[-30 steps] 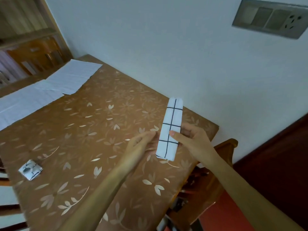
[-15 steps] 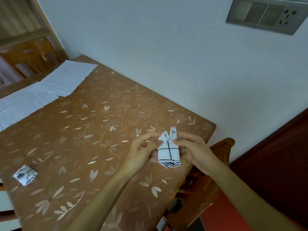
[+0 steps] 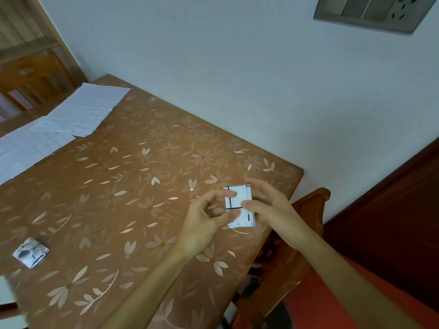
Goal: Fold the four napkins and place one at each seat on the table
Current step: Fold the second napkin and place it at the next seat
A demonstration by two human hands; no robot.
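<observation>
Filling the left and centre of the frame, a table (image 3: 142,186) under a brown cloth printed with pale flowers runs up to a plain light wall (image 3: 237,67), where a grey switch plate (image 3: 370,10) sits at the upper right. Two unfolded napkins (image 3: 88,110) lie flat at the upper left, touching each other, and a small folded napkin (image 3: 31,252) lies at the lower left. A wooden chair (image 3: 308,205) stands at the table's right edge, with a dark door (image 3: 392,222) and red floor (image 3: 308,305) beyond. Right of centre, near the table's corner, the checked napkin (image 3: 238,206) is a small rectangle, its long axis running up and down the frame, top end toward the wall. The left hand (image 3: 204,222) pinches its left edge between thumb and forefinger; the right hand (image 3: 273,207) holds it with the thumb on the front and the fingers behind
</observation>
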